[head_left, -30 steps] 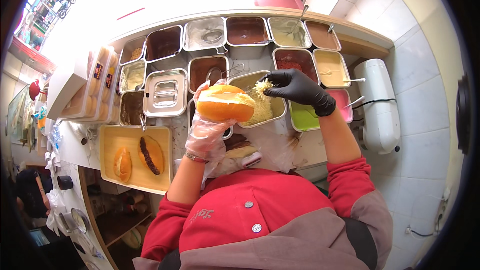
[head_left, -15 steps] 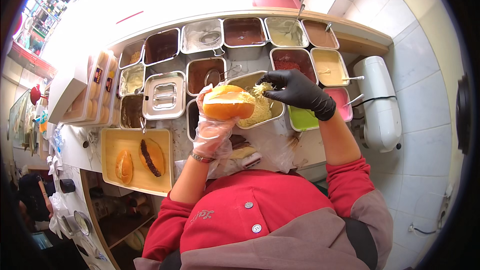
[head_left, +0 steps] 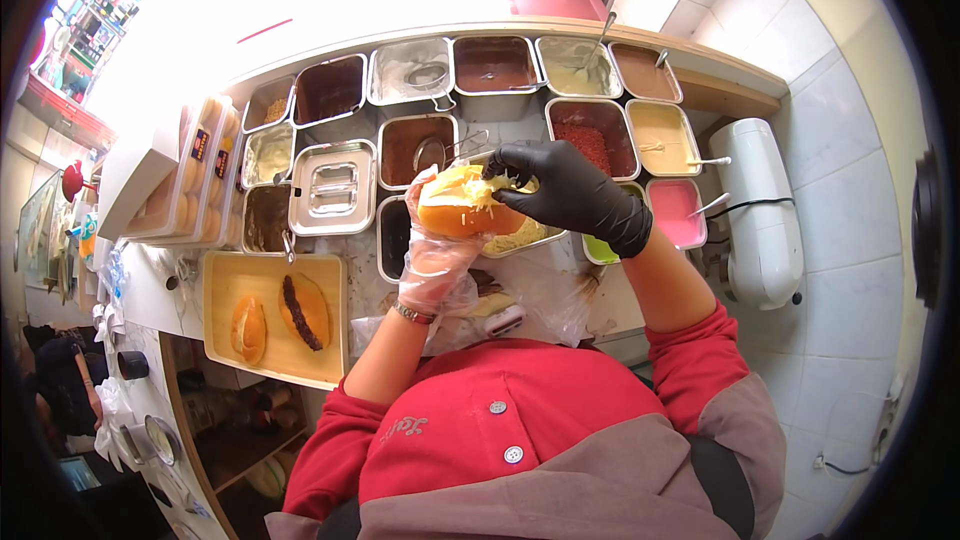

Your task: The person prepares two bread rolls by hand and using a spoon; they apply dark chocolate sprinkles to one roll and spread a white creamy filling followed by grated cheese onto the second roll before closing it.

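A split bun (head_left: 452,218) rests in my left hand (head_left: 437,262), which wears a clear plastic glove and has its fingers wrapped round it. Over the bun's cut top, my black-gloved right hand (head_left: 580,192) pinches pale yellow shreds (head_left: 503,187) that look like grated cheese. Some shreds lie along the bun and a few hang down its side. Just below and to the right, a metal pan of the same shreds (head_left: 515,240) is partly covered by the bun and my right hand.
Metal pans of fillings surround my hands, including red crumbs (head_left: 582,145), yellow cream (head_left: 660,140) and pink cream (head_left: 675,212). A lidded pan (head_left: 333,190) sits left. A tray (head_left: 325,365) holds two buns. Bun boxes (head_left: 195,180) are stacked far left; a white appliance (head_left: 762,230) stands right.
My right hand has moved left from above the pan of shreds to the bun, bringing a pinch of shreds onto its top. The bun has shifted slightly right.
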Demonstrator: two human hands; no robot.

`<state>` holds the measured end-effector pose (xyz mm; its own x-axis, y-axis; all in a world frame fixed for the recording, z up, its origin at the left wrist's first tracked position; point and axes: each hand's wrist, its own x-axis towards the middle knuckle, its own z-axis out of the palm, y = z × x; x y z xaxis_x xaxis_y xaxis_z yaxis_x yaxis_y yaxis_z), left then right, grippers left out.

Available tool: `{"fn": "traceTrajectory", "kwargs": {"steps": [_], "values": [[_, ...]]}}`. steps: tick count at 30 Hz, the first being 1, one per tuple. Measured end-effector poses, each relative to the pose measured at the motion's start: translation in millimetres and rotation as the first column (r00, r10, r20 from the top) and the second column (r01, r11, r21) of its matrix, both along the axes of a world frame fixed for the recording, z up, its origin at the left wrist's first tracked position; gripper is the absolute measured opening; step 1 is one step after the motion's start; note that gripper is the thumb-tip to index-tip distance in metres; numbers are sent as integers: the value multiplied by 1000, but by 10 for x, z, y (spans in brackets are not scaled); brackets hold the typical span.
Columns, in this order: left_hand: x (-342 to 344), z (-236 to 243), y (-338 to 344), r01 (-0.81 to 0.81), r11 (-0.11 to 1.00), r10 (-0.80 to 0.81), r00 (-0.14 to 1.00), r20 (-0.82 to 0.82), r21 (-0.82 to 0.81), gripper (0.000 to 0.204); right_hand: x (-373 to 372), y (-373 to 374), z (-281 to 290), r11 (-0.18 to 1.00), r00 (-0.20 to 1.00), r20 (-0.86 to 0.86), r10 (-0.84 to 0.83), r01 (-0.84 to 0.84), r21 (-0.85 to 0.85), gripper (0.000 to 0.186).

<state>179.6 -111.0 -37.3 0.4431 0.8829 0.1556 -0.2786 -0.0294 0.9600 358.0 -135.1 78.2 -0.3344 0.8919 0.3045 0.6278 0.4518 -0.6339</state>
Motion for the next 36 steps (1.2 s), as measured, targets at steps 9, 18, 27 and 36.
{"fn": "traceTrajectory", "kwargs": {"steps": [9, 18, 27, 36], "values": [[48, 50, -111, -63, 995, 53, 991, 126, 76, 98, 20, -48, 10, 997, 983, -184, -30, 17, -75, 23], [54, 193, -156, 54, 984, 3, 947, 323, -168, 99, 93, -83, 85, 985, 981, -130, -145, 131, -115, 20], [119, 109, -189, -20, 1000, 24, 970, 243, -20, 88, -18, -39, 245, 989, 972, -218, -84, 54, -138, 21], [195, 254, -148, 78, 996, -75, 992, 100, -32, 74, -114, 39, -11, 996, 997, 41, 71, -73, 49, 22]]}}
